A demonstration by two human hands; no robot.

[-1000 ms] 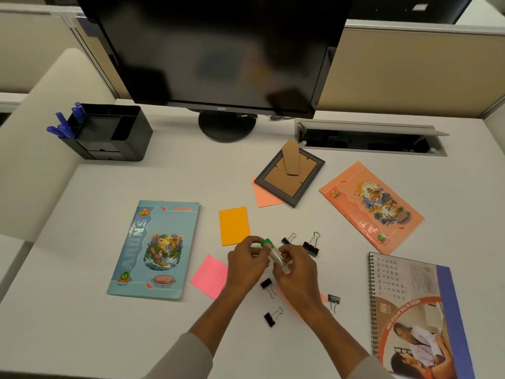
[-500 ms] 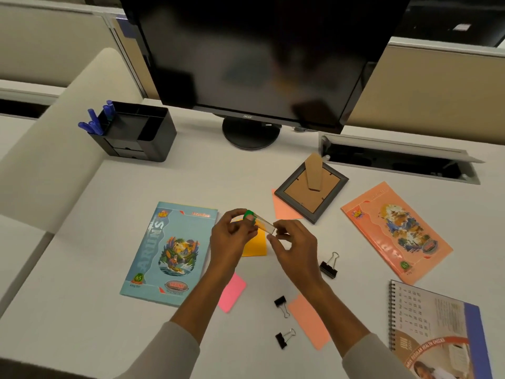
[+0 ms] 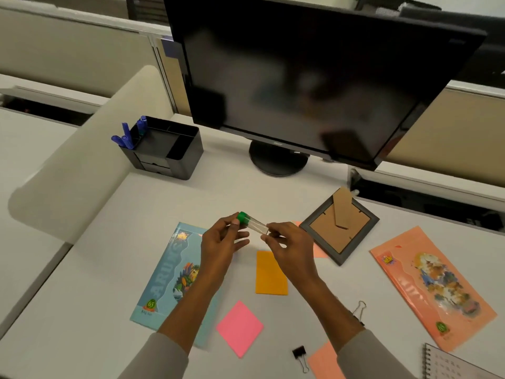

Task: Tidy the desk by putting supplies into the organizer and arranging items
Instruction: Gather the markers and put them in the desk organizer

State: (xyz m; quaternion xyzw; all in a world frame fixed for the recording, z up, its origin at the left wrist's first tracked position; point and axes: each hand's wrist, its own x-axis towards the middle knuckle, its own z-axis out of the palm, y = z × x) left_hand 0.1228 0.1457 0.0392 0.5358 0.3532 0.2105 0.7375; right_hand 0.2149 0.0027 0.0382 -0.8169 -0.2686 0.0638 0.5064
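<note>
— Where's the small clear plastic tube with the green cap?
— Above the white desk, far from the black plastic organizer. Left hand pinches the cap, right hand the base. A careless twist could drop it.

green-capped clear tube, tilted, cap upper-left

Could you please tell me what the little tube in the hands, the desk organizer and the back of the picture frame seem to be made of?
The tube looks clear, plastic or glass, see-through; its green cap seems opaque plastic. The organizer appears black moulded plastic, faintly glossy. The frame back looks like brown cardboard or fibreboard, dull and unpainted.
</note>
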